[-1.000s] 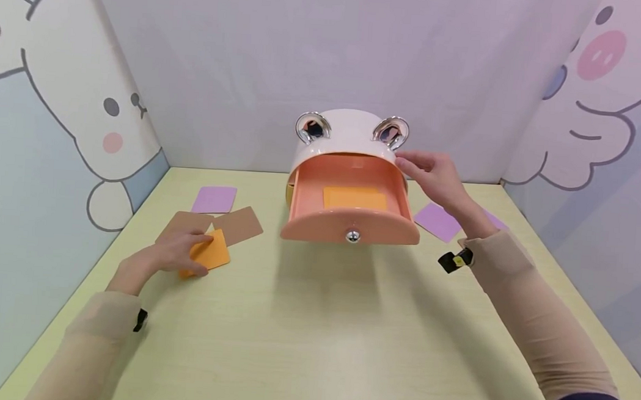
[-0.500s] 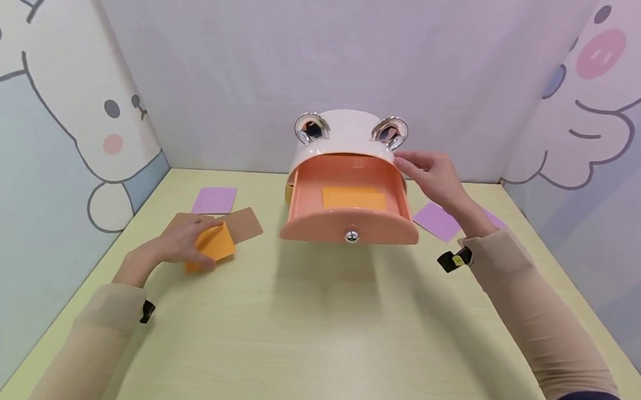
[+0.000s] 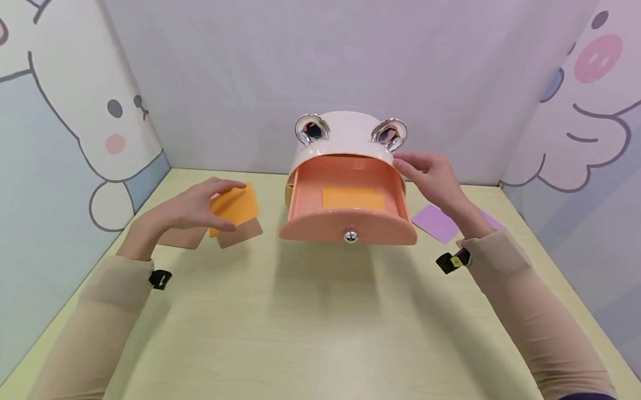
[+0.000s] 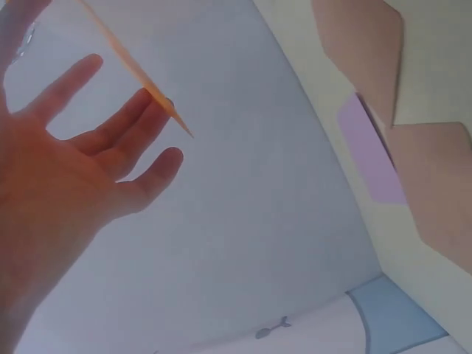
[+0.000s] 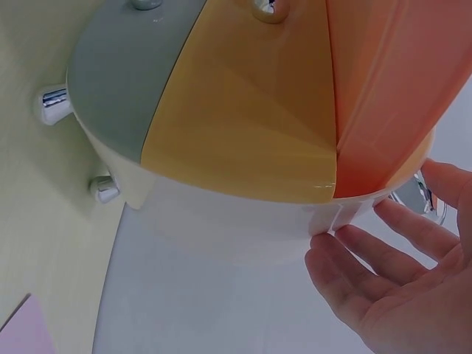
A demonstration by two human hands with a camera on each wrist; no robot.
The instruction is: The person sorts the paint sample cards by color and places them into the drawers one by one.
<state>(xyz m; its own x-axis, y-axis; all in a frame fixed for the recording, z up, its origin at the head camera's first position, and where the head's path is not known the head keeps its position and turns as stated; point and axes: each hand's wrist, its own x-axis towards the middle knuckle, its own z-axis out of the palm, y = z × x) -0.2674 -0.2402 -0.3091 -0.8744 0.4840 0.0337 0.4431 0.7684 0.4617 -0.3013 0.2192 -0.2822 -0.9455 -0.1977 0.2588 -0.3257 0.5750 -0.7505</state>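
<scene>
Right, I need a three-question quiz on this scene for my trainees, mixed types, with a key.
1. True or false: the right hand touches the white drawer unit.
2. Which holds an orange card? A) right hand; B) left hand; C) both hands.
3. How many brown cards show on the table?

Key: 1. True. 2. B. 3. Two.

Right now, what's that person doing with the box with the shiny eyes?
The person's left hand is holding an orange card up off the table, over some brown cards. Their right hand is touching the side of the white box. The box's top drawer is open, and another orange card lies inside. Purple cards lie on the table on both sides of the box.
</scene>
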